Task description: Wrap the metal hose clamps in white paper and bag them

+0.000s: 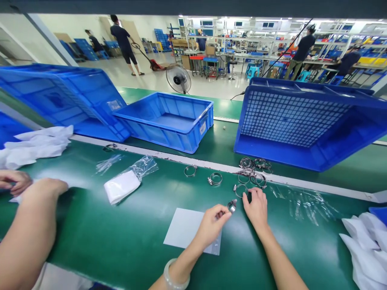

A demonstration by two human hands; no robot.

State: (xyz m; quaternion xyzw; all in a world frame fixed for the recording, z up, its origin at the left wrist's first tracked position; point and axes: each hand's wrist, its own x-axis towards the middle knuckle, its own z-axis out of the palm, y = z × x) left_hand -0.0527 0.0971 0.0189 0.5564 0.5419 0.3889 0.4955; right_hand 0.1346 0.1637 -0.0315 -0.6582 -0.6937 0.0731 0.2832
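My left hand, with a pale bangle on the wrist, pinches a small metal hose clamp above a flat white sheet in a clear bag. To its right, the thumb and fingertips of my right hand close on the edge of another hose clamp on the green bench. Just behind lies a cluster of hose clamps. Two single clamps, one nearer and one further left, rest on the green surface.
A blue crate stands behind, between a tilted left crate and a tilted right crate. A folded white packet and clear bags lie around. Another person's arm reaches in at left. White wrappings lie right.
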